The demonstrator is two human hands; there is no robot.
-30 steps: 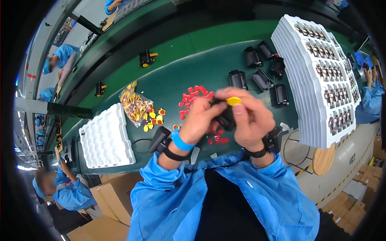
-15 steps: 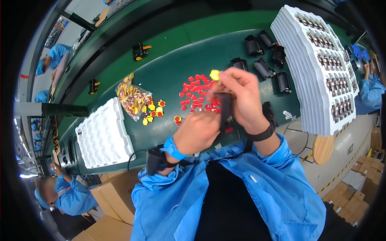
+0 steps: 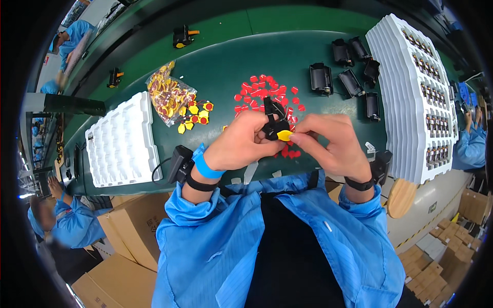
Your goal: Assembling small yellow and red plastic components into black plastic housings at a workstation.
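The left hand (image 3: 237, 143) is curled, its grip closed around a black part (image 3: 277, 114), just this side of the red pieces (image 3: 261, 91). The right hand (image 3: 335, 143) bends inward, its grip pinched tight on a yellow piece (image 3: 284, 135) touching that part. On the green tabletop (image 3: 221, 66), left of the red pieces, are a white tray (image 3: 123, 146) and a bag (image 3: 169, 96); right of them, black cases (image 3: 351, 82) and stacked trays (image 3: 382, 97), then brown boxes (image 3: 425, 281).

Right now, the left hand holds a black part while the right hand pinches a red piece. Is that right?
The colour is wrong: in the head view, the right hand pinches a yellow piece, not red. The left hand does hold a black part.
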